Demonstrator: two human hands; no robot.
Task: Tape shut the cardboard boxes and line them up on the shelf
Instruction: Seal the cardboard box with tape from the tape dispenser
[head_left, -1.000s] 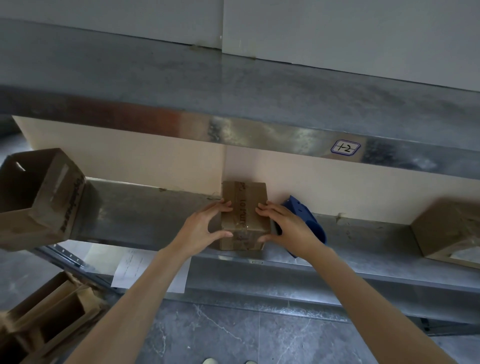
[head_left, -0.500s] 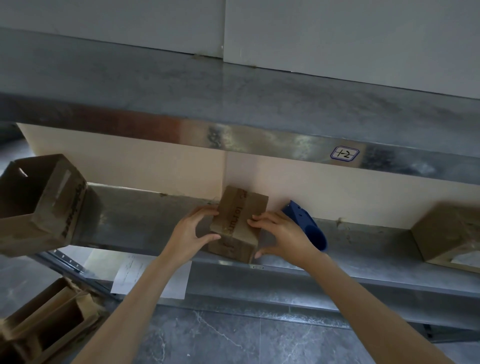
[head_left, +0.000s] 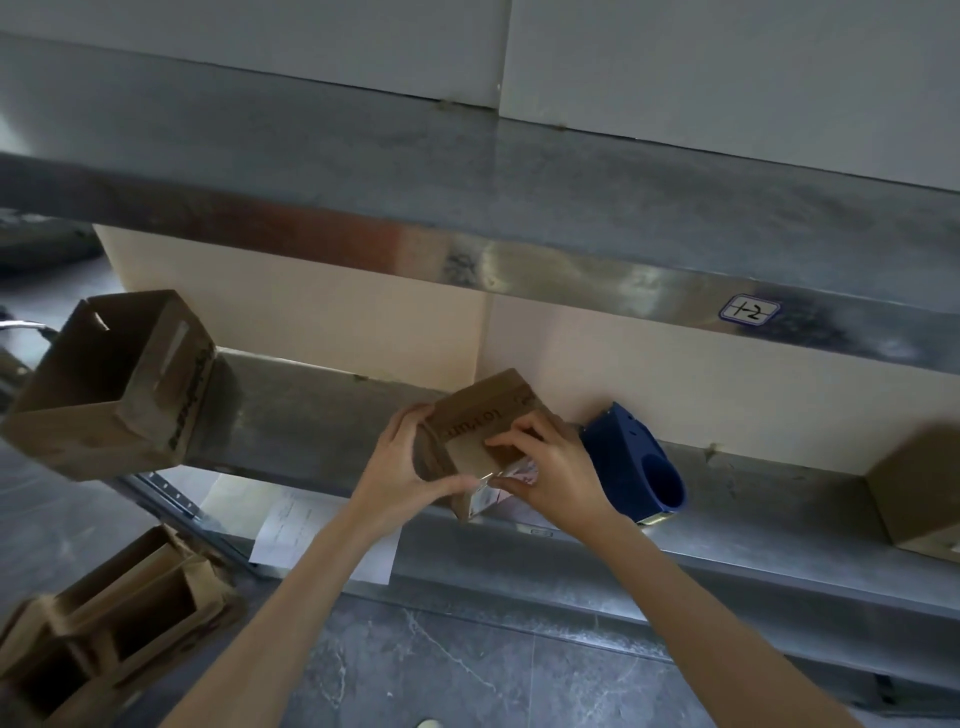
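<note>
Hidden: the right side face of the small box (head_left: 483, 431) sits mostly behind the right hand (head_left: 556, 473). Cannot tell whether its low corner touches the lip of the shelf (head_left: 311, 410).
Cut off: a second closed box (head_left: 919, 493) runs out of the frame at middle right.
Hard to read: dark print on the small box's top is blurred. A pale label patch on its near side is illegible.
Shelf: dull grey sheet metal, scuffed, with a cream back panel behind it.
Upper shelf (head_left: 467, 171): same metal. Its shiny front lip carries a blue-bordered sticker (head_left: 749, 310) with handwritten marks.
Open box (head_left: 114, 384): brown corrugated card, mouth towards the camera, at the shelf's left end, middle left of frame.
Blue object (head_left: 634, 462): hard plastic with a round opening, on the shelf just right of the right hand.
Floor (head_left: 467, 665): dark veined stone. Open brown cartons (head_left: 119, 623) lie lower left, and a white paper sheet (head_left: 301, 525) lies below the shelf.
Small box: brown cardboard, top flaps closed, tilted with one corner towards the camera, centre of frame over the shelf's front edge.
Left hand (head_left: 400, 467): fingers wrap the box's left side and the thumb lies across the near face, gripping.
Right hand: fingers curl on the box's top and the thumb is at the near corner, gripping.
</note>
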